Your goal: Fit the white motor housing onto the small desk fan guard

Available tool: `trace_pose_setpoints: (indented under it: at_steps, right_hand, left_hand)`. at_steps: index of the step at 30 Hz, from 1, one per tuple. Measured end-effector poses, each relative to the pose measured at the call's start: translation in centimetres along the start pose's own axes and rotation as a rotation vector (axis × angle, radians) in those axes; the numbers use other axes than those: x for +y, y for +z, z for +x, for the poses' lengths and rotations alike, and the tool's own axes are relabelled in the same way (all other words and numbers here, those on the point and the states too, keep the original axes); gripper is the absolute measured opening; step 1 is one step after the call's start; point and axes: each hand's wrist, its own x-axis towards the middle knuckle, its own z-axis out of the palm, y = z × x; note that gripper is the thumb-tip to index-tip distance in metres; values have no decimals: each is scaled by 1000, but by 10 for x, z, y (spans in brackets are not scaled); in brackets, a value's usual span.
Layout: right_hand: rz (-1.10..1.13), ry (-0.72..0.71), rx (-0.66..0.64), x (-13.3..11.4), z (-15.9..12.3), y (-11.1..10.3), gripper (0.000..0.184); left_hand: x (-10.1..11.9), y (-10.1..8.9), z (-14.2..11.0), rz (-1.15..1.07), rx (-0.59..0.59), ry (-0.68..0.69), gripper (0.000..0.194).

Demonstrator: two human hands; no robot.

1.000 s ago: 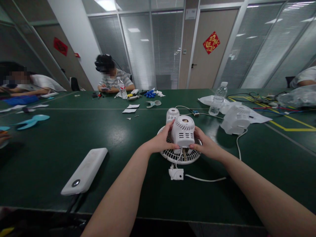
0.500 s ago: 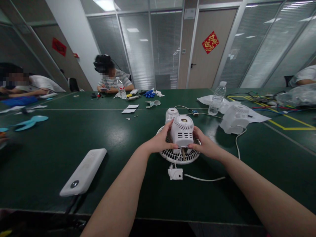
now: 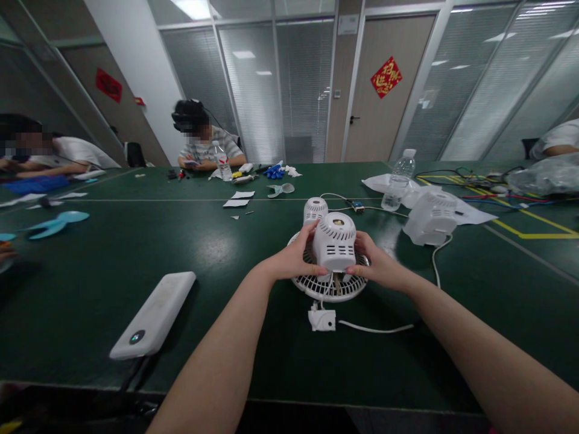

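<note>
A white vented fan motor housing [image 3: 335, 241] stands on a round white fan grille [image 3: 332, 289] that lies flat on the green table [image 3: 235, 253]. My left hand [image 3: 296, 259] grips the housing's left side, thumb at its lower front. My right hand [image 3: 377, 265] holds its right side. Wires hang from under the housing to a small white switch box [image 3: 322, 319], from which a white cord [image 3: 375, 329] runs right. A second white vented cap [image 3: 315, 210] stands just behind the housing.
A white power bank [image 3: 154, 313] lies at the left front. A water bottle [image 3: 398, 179], another white fan body [image 3: 429, 218] and coloured cables sit at the right. A blue fan blade [image 3: 56, 223] lies far left. Other people sit at the table's far and left sides.
The housing has tilted and sunk slightly between my hands; my fingers have shifted a little on it. Nothing else has moved.
</note>
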Motion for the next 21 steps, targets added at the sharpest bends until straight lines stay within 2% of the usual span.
trace_pose_setpoints:
  at_steps: [13, 21]
  right_hand:
    - [23, 24, -14, 1, -3, -4, 80]
    - [-35, 16, 25, 6, -4, 1, 89]
  left_hand:
    - [8, 2, -3, 39, -5, -29, 121]
    - [2, 0, -1, 45, -20, -54, 120]
